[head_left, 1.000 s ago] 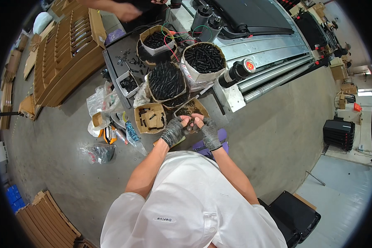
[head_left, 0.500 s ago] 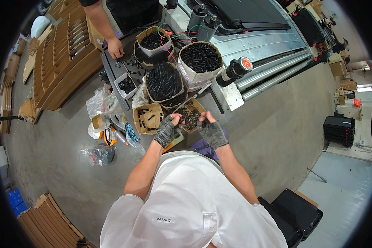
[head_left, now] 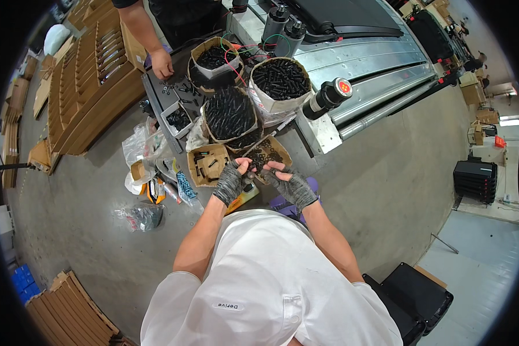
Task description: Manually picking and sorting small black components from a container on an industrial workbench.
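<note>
Both my hands wear grey fingerless gloves and meet low over the near edge of a cardboard box (head_left: 284, 151) of small dark ring-like parts (head_left: 263, 155). My left hand (head_left: 232, 177) is closed, thumb against fingers; a thin pale rod or edge (head_left: 257, 146) runs up from its fingertips, and I cannot tell whether it is held. Curled inward beside it, my right hand (head_left: 289, 183) has its fingertips close together; whatever they grip is too small to name. Left of the parts sits an open cardboard box (head_left: 215, 163) with a few black pins.
Behind stand bags of black cylindrical parts (head_left: 229, 115) (head_left: 280, 79) and a white tray (head_left: 177, 120). A co-worker's hand (head_left: 162, 64) rests at the table's far left. A black post with a red top (head_left: 328, 98) stands right, beside metal rollers (head_left: 380, 109). Plastic bags (head_left: 141, 216) lie on the floor.
My right hand has moved left toward my left hand, and its fingers have drawn inward. My left hand stays nearly in place. The co-worker's hand has shifted slightly.
</note>
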Motion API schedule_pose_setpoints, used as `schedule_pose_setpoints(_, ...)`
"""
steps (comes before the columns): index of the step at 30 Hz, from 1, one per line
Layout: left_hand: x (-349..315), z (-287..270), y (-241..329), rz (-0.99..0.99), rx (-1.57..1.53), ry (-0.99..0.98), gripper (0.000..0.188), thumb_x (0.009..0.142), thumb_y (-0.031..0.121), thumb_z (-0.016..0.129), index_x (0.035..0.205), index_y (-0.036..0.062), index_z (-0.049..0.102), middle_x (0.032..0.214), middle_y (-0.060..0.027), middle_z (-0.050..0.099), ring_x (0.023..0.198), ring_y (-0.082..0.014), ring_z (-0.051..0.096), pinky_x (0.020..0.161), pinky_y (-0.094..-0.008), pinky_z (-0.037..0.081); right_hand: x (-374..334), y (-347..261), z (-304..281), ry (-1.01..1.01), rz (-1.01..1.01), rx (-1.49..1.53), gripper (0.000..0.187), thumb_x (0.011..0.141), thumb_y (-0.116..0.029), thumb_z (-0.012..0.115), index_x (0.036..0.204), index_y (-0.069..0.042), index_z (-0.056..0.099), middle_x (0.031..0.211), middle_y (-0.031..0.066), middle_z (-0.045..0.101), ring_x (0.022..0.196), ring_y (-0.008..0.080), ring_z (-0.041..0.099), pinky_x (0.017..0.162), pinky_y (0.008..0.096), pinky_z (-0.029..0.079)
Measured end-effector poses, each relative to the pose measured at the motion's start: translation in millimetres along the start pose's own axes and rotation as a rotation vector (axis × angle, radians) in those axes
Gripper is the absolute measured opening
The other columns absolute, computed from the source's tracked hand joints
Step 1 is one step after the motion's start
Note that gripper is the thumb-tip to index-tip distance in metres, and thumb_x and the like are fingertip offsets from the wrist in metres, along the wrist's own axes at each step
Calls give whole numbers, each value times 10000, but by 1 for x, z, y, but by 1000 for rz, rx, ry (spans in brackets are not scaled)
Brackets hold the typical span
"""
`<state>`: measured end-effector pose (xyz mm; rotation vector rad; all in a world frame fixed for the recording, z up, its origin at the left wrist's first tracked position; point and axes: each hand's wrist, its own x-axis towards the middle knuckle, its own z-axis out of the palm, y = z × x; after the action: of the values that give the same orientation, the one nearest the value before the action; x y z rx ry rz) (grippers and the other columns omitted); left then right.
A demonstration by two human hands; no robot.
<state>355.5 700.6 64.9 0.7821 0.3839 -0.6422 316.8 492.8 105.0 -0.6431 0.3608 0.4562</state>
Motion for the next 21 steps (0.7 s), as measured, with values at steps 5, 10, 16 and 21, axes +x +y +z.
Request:
schedule_pose_setpoints(5, 0, 1, 0, -11, 37, -17, 184, 912, 236, 637, 1018, 91, 595, 884, -36, 625, 750, -132, 583, 656, -238, 502, 0, -1, -7, 18, -28, -218, 346, 905, -117, 587, 1219, 21, 545, 1114, 133, 626, 1042, 220, 609, 931, 319, 494)
schedule_pose_setpoints(10, -3, 4, 1, -7, 70, -15, 168, 915, 248, 634, 1004, 107, 613, 882, -12, 630, 785, -121, 600, 659, -239, 499, -2, -7, 7, -40, -69, -186, 319, 923, -150, 571, 1207, -6, 549, 1052, 113, 641, 957, 187, 625, 855, 301, 511)
schedule_pose_setpoints(16, -4, 5, 1, 51, 107, -40, 195, 907, 259, 645, 1013, 102, 598, 855, -31, 629, 717, -123, 578, 649, -231, 489, 1, -11, 17, -92, -33, -95, 361, 948, -221, 521, 1235, -2, 508, 1039, 117, 629, 949, 202, 617, 848, 323, 503)
schedule_pose_setpoints(21, -4, 6, 4, 35, 95, -61, 193, 911, 249, 639, 1017, 94, 598, 855, -32, 628, 737, -121, 581, 647, -231, 483, 10, -4, 7, 57, -61, -231, 323, 894, -172, 553, 1177, -17, 548, 1081, 160, 632, 919, 230, 648, 822, 331, 528)
